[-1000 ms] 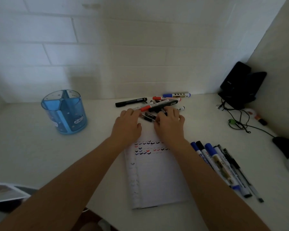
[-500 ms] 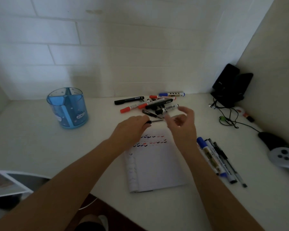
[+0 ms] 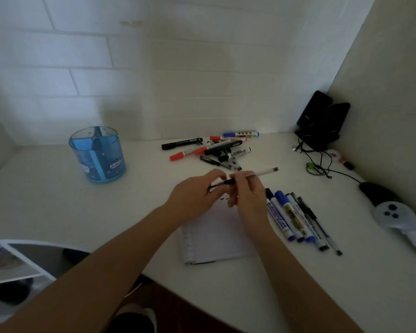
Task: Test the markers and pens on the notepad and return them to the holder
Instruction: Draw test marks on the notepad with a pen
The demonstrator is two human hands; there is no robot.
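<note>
One pen (image 3: 262, 173) pinched by left hand (image 3: 192, 195) and right hand (image 3: 247, 193), one notepad (image 3: 214, 236), one blue holder (image 3: 97, 159)

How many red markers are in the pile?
3: left red marker, middle red marker beside it, back red marker by the blue marker. Others may be hidden.

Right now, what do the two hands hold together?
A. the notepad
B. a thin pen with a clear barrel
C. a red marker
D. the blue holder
B: the right hand grips a thin pen with a clear barrel, and the left hand pinches its dark end, both above the notepad.
</note>
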